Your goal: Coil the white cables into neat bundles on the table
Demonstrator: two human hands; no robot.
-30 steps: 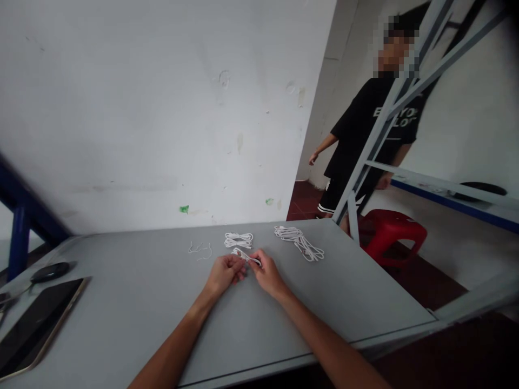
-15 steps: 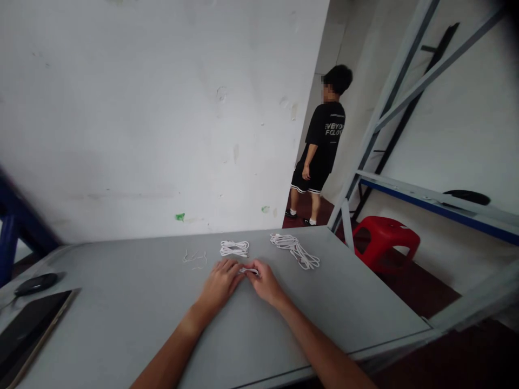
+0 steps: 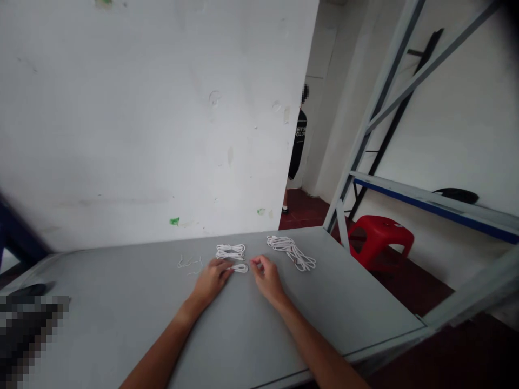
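A small bundle of white cable (image 3: 240, 268) lies on the grey table, its loops sticking out to the right of my left hand (image 3: 211, 282). The fingers of that hand are closed on the bundle's left end. My right hand (image 3: 266, 276) is just right of the bundle, apart from it, with thumb and forefinger pinched together; whether anything tiny is between them I cannot make out. Behind the hands lies a coiled white cable (image 3: 230, 252). Farther right is a longer heap of white cables (image 3: 291, 252). Several thin white ties (image 3: 190, 263) lie left of my left hand.
The grey tabletop (image 3: 133, 319) meets a white wall (image 3: 154, 119) at the back. A dark flat object, blurred out, lies at the left edge near a black oval thing (image 3: 32, 290). To the right stand a metal frame (image 3: 375, 121) and a red stool (image 3: 381, 237). A person (image 3: 299, 140) is partly behind the wall.
My right hand has come off the small cable bundle and moved slightly right; the left keeps hold. The person in the background has moved left behind the wall. The view has shifted slightly.
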